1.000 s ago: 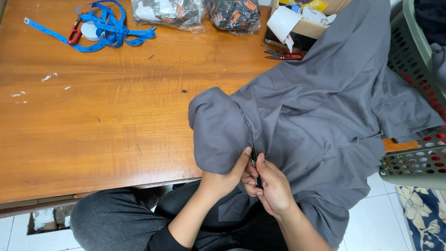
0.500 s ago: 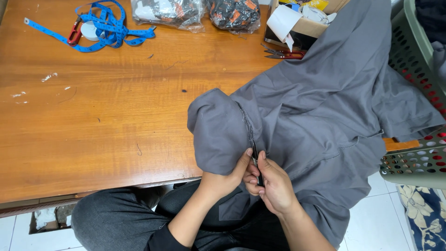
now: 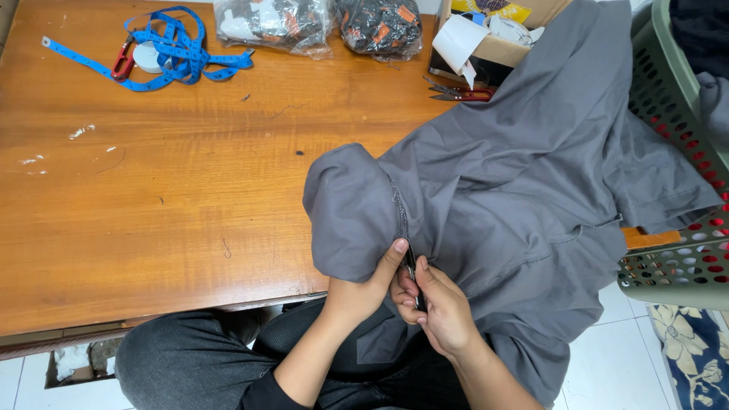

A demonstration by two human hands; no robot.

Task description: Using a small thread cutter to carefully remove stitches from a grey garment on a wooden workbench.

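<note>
Cloth, grey, a garment spread over the near right part of the wooden table, one bunched fold hanging over the near edge toward the lap. Left hand closed on that fold from below, thumb pressed on top beside a stitched seam. Right hand just right of it, touching it, fingers pinched around a thin dark tool whose tip sits at the seam; what kind of tool, cannot tell. Both hands at the table's near edge, above the dark trousers. Far left on the table: blue measuring tape in a loose tangle, a red clip in it. Far middle: two clear plastic bags of dark goods, side by side. Right of them an open cardboard box, the cloth's far end lying against it, and small red-handled snips just beside the cloth's edge. Green perforated basket at the right, partly covered by the cloth. Nothing lies between hands and seam.
</note>
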